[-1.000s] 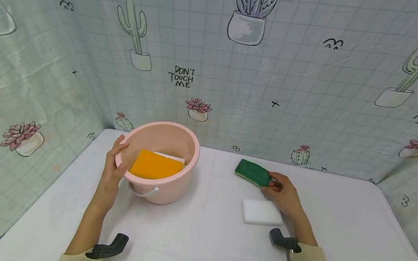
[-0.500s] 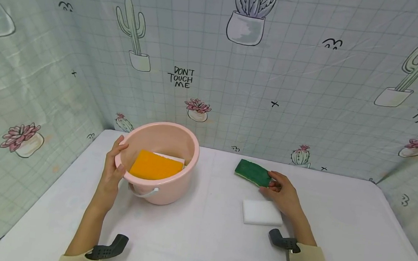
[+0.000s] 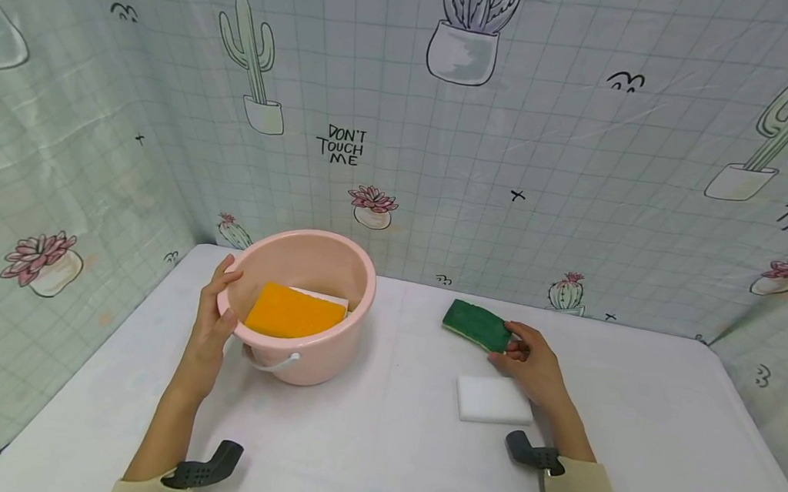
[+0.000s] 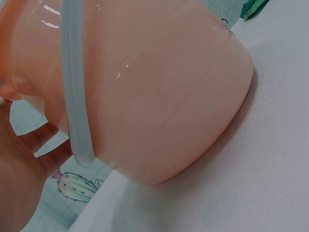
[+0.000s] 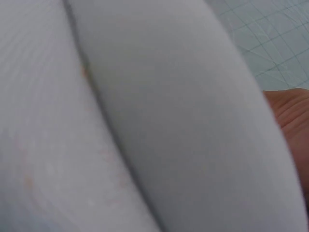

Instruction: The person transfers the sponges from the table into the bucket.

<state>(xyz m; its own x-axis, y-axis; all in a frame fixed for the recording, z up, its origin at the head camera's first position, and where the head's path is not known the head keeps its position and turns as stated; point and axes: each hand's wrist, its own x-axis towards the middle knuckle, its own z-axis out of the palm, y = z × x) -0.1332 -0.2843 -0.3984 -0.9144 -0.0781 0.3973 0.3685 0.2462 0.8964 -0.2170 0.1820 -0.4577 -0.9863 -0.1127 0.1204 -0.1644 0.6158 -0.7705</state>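
My left hand (image 3: 212, 324) grips the left rim of a pink bucket (image 3: 319, 360), with the thumb outside and the fingers around the edge. Inside the bucket lie an orange sponge (image 3: 298, 313) and, partly hidden behind it, a white piece (image 3: 323, 297). The bucket's white handle (image 4: 72, 87) hangs down its side in the left wrist view. My right hand (image 3: 533, 369) pinches the right end of a green scouring sponge (image 3: 474, 323) at the table's far side. A white sponge block (image 3: 493, 400) lies just in front of that hand and fills much of the right wrist view.
Everything stands on a white-covered table (image 3: 392, 447). A curtain (image 3: 404, 123) printed with cacti hangs close behind the table's far edge and along the left side. Black wrist cameras (image 3: 206, 467) sit on both forearms.
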